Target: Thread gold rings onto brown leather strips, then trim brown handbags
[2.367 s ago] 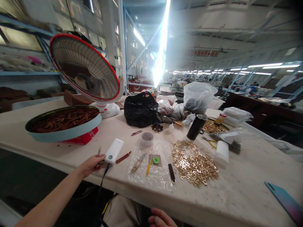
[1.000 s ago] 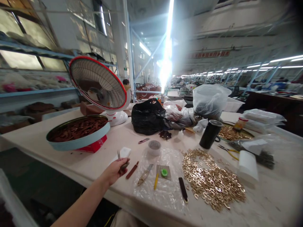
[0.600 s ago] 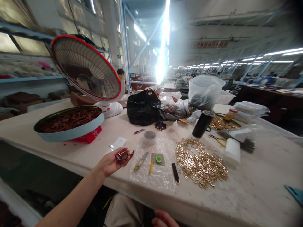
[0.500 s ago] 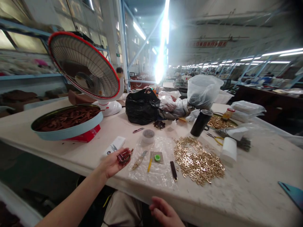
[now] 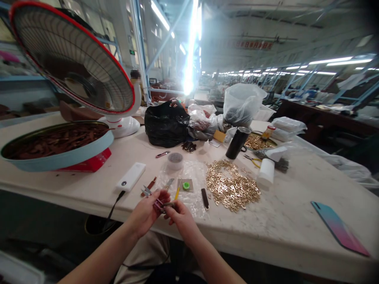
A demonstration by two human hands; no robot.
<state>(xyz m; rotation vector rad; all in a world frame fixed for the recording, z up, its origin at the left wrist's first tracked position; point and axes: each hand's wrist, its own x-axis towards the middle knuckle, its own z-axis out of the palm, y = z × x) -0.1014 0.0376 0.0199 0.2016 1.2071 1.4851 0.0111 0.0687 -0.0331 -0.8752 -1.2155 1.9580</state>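
Observation:
My left hand (image 5: 146,211) is closed around small snips (image 5: 147,192) with metal tips sticking out, together with a small dark strap piece with a buckle (image 5: 166,205). My right hand (image 5: 179,213) meets it from the right and pinches the same strap piece. Both hands hover at the table's front edge (image 5: 242,240), just in front of a clear plastic sheet (image 5: 189,185) that carries a yellow-handled tool (image 5: 177,188), a metal blade tool (image 5: 168,183), a green disc (image 5: 186,185) and a dark strap (image 5: 205,198). A pile of gold metal rings (image 5: 232,186) lies to the right.
A white power bank (image 5: 131,176) with a cable lies to the left. Further left, a blue-rimmed pan of brown leather pieces (image 5: 53,144) sits under a red-rimmed heater (image 5: 71,63). Behind are a black bag (image 5: 166,124), clear bags (image 5: 241,104), a black cup (image 5: 237,142), a white roll (image 5: 265,173). A phone (image 5: 340,228) lies right.
My left hand lifted the snips and strap piece from beside the power bank and drew them toward me. My right hand rose from below the table edge and took hold of the piece.

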